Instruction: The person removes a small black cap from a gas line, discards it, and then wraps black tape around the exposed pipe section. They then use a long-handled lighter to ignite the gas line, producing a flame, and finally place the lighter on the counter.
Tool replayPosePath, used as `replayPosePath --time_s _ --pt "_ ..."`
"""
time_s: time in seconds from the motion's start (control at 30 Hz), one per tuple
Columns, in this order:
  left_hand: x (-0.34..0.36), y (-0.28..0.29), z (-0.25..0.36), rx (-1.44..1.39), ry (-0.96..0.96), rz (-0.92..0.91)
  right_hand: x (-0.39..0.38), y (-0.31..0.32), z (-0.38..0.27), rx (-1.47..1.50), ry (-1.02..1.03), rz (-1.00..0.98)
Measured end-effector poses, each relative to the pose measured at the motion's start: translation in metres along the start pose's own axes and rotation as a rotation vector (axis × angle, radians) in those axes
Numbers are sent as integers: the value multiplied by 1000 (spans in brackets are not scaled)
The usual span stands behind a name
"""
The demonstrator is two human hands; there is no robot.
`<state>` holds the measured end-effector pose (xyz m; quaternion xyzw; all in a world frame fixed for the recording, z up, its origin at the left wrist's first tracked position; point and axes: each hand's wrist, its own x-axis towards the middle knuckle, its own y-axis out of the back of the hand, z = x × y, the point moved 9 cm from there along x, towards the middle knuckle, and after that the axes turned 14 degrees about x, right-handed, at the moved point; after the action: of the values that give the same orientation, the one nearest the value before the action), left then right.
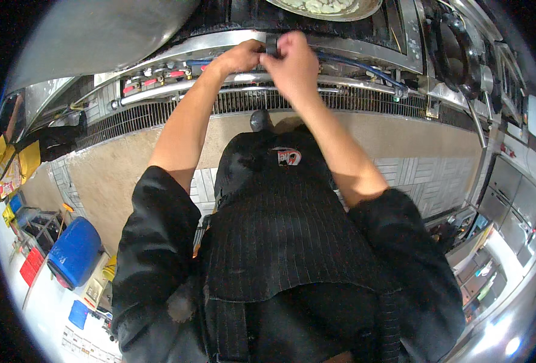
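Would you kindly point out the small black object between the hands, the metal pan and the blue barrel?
Small black object (271,45): head view, on its visible middle.
Metal pan (357,14): head view, on bare metal near its lower rim.
Blue barrel (78,249): head view, on the middle of its side.

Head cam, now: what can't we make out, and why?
All in the head view:
- Dark item between the hands: partly covered by fingers and small; exact kind unclear.
- Right hand: blurred, so its finger grip can't be read.
- Left hand: fingertips too small and partly hidden at the dark item to tell its grip.
- Pan of pale food: far side cut off by the top edge.
- Large metal vessel: cut off by the top edge.
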<state>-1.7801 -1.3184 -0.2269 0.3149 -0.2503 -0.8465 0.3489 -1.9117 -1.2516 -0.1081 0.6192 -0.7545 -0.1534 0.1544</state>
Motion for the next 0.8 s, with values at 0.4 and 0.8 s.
replayPosePath --time_s 0.4,0.8 --pt "-27 39 61 312 -157 231 -47 -39 111 518 -279 -47" --pt "-49 27 57 305 -31 469 104 -86 102 -88 -533 -665"
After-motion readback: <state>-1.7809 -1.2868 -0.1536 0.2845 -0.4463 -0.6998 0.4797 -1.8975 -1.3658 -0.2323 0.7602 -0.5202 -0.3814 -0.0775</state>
